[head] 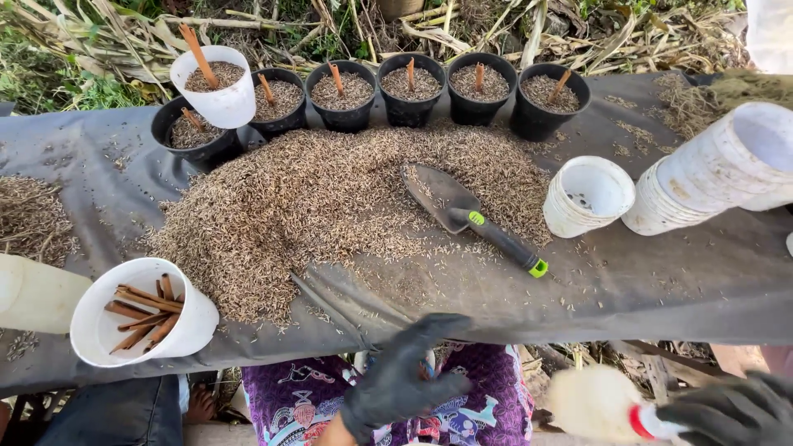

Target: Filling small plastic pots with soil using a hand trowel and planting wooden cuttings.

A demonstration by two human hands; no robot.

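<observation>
Judging by the table, potting was well advanced: six black pots [410, 89] and one white pot [216, 84] were filled with husk and sticks. White cups [588, 196] remained unfilled. The gloved left hand [402, 376] was loosely curled, holding nothing; a blurred white bottle [596, 405] was gripped by the right hand [731, 410].

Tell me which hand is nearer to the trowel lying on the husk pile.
Left. The left hand hangs at the table's front edge, just below the trowel. The right hand is far off at the lower right, holding a white bottle.
</observation>
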